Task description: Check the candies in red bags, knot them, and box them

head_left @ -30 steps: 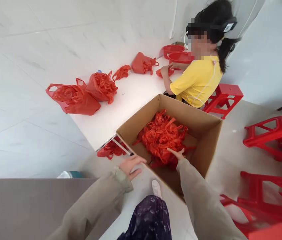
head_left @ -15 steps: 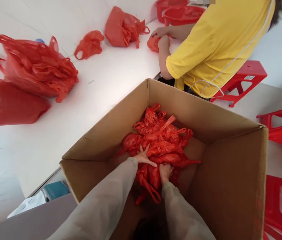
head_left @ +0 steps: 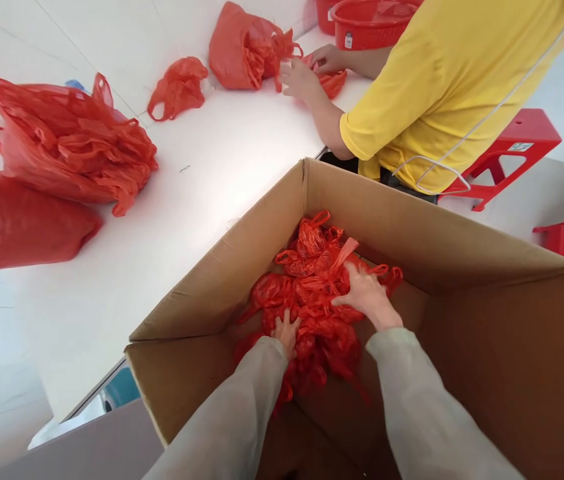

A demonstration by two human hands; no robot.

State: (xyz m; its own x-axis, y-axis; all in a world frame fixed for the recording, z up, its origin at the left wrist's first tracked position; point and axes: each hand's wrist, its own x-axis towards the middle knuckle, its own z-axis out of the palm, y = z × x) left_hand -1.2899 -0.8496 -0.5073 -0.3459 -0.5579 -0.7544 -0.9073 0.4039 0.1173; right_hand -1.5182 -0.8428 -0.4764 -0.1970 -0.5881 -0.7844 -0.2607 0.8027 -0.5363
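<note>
Both of my arms reach down into a large cardboard box (head_left: 362,193). Inside it lies a heap of knotted red plastic bags (head_left: 319,290), some with their handle loops sticking up; what the bags contain is hidden. My left hand (head_left: 287,331) rests on the near left part of the heap, fingers spread over the bags. Over the right side of the heap is my right hand (head_left: 366,293), thumb and fingers apart, touching or just above the bags. Neither hand is closed round a bag.
Left of the box is a white table (head_left: 187,220) bearing a stuffed red bag (head_left: 77,143) and more red bags (head_left: 242,50). A person in a yellow shirt (head_left: 412,93) sits beyond the box, handling a red bag. Red basins (head_left: 372,30) and red stools (head_left: 517,143) stand near.
My right hand has risen from the near bags to the far right of the heap and opened. My left hand has come slightly nearer. Near bags are pushed together; the co-worker's left hand moved left.
</note>
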